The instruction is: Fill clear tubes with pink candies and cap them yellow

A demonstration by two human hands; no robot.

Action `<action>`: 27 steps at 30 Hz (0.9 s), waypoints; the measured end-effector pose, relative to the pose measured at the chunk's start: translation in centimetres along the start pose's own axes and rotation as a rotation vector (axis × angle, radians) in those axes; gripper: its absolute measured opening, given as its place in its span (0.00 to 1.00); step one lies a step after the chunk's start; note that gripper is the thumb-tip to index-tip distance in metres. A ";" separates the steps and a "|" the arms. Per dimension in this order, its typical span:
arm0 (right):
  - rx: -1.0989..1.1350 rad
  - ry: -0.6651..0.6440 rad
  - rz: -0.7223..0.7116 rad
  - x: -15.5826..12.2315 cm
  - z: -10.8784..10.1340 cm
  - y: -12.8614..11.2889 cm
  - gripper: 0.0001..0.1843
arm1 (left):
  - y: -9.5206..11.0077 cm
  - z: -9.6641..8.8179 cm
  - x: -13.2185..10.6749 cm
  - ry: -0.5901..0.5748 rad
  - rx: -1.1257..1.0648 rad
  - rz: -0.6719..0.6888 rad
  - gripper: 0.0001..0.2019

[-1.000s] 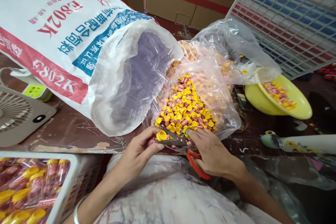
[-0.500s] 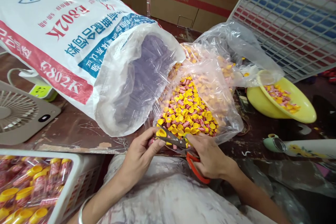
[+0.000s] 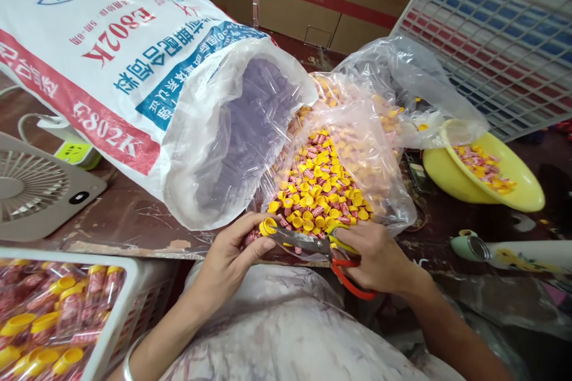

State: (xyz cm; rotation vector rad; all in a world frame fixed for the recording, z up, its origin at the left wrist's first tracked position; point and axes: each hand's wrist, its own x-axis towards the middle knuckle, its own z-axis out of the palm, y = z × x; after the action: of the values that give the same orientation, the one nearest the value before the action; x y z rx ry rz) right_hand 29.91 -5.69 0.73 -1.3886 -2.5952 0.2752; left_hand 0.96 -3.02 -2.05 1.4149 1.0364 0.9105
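My left hand (image 3: 241, 250) pinches a small tube with a yellow cap (image 3: 268, 226) between thumb and fingers; most of its pink-and-white body is hidden by the hand. Scissors (image 3: 304, 241) with yellow and red-orange handles are gripped in my right hand (image 3: 375, 256). Their blades point left, nearly together, with the tip at the yellow cap. Just beyond both hands, a clear plastic bag (image 3: 393, 202) spreads over a heap of small yellow-capped pieces with pink-and-white wrappers (image 3: 319, 190).
A white printed sack (image 3: 187, 190) lies mouth-open at left, with clear tubes (image 3: 263, 107) inside. At lower left stands a white basket (image 3: 134, 286) of filled tubes. Also around are a fan (image 3: 40, 190), a yellow bowl (image 3: 522, 184), a thermos (image 3: 527, 255) and a wire rack (image 3: 482, 71).
The scissors have drawn back slightly to the right, and their blades have come closer together. The yellow cap in my left hand has shifted a little to the left.
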 end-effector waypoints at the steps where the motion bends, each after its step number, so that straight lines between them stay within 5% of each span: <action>1: -0.007 0.007 -0.010 -0.1 0.1 0.1 0.05 | 0.1 0.0 0.0 0.000 0.008 0.003 0.15; 10: 0.018 -0.009 -0.064 -0.4 1.0 0.2 0.12 | 0.9 0.1 0.0 0.016 0.078 -0.036 0.13; 20: 0.234 0.202 0.104 -0.9 3.7 -1.2 0.15 | 0.8 0.9 0.0 0.374 0.057 -0.035 0.20; 24: 0.134 0.115 0.134 -0.8 2.6 -0.5 0.08 | 0.6 0.2 -0.3 0.147 0.147 -0.019 0.11; 27: 0.035 0.013 0.106 -0.5 1.4 -0.5 0.04 | 0.6 -0.1 -0.3 0.024 0.143 0.035 0.14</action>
State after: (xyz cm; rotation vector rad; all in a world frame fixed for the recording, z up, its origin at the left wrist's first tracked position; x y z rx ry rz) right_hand 29.49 -6.47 -0.52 -1.5123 -2.4981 0.3243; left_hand 0.85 -3.34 -1.42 1.5476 1.1162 0.8955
